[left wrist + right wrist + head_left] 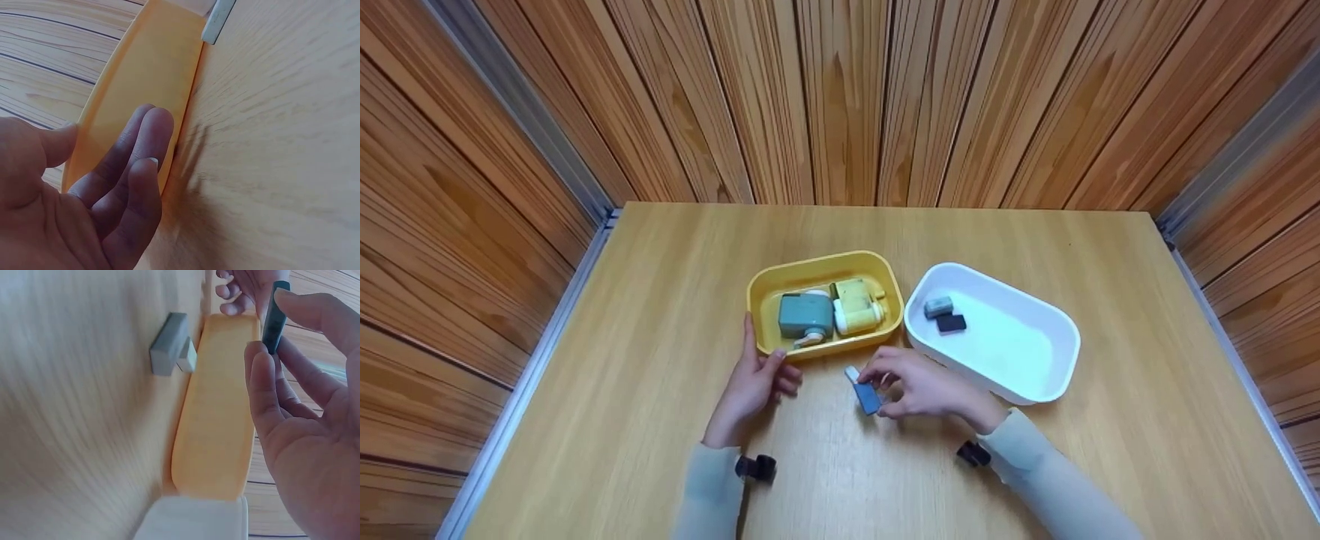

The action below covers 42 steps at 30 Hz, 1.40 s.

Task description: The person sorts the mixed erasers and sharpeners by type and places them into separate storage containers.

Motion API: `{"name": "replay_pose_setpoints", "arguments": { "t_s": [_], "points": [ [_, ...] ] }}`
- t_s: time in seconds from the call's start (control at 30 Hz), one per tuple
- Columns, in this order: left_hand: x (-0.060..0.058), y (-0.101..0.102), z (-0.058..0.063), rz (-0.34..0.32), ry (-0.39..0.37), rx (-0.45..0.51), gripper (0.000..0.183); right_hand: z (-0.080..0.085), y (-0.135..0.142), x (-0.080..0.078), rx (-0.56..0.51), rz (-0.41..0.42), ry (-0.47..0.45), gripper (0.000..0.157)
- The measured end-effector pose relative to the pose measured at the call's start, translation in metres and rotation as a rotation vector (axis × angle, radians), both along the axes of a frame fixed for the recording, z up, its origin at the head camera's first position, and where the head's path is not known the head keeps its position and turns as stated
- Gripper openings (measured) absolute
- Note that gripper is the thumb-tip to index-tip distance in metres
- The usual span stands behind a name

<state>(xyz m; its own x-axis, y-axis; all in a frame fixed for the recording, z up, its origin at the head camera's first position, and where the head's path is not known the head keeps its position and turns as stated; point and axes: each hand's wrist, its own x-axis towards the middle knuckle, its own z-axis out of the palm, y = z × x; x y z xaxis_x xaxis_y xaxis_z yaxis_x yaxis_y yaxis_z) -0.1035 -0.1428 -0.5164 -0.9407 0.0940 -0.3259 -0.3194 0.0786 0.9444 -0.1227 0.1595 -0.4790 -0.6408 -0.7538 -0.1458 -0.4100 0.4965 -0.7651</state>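
My left hand (750,382) holds the near left corner of a yellow tub (877,262), index finger along its side and thumb at the rim; the other fingers curve loosely by the wall. Between thumb and fingertips my right hand (919,382) pinches a small dark blue block (274,320), seen edge-on in the right wrist view, just in front of the tub. Beneath that hand, on the table, lies a grey block (169,346) with a white end (188,355). Inside the tub sit a green boxy container (802,313) and a pale yellow one (853,300), both with white parts.
A white tub (1020,360) stands right of the yellow one, close to its corner. It holds a grey-green block (938,307) and a dark block (951,323). Wood-panelled walls (840,105) border the wooden table (607,420) at the back and both sides.
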Motion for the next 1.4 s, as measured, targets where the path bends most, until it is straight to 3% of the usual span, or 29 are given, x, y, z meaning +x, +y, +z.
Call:
{"name": "replay_pose_setpoints", "arguments": {
  "t_s": [0.33,0.53,0.87,1.4],
  "points": [
    [-0.001,-0.001,-0.004,0.000,0.017,-0.019,0.080,0.013,0.021,-0.008,-0.027,-0.059,0.049,0.044],
    [-0.001,-0.001,0.002,-0.008,0.040,-0.032,0.082,0.020,0.032,-0.012,-0.035,-0.098,0.093,0.046],
    [0.000,-0.001,-0.003,0.009,0.021,-0.025,0.080,0.029,0.046,-0.016,-0.048,-0.172,0.084,0.046],
    [0.000,-0.002,-0.003,0.006,0.011,-0.024,0.081,0.041,0.071,-0.030,-0.075,-0.167,0.183,0.044]
  ]
}}
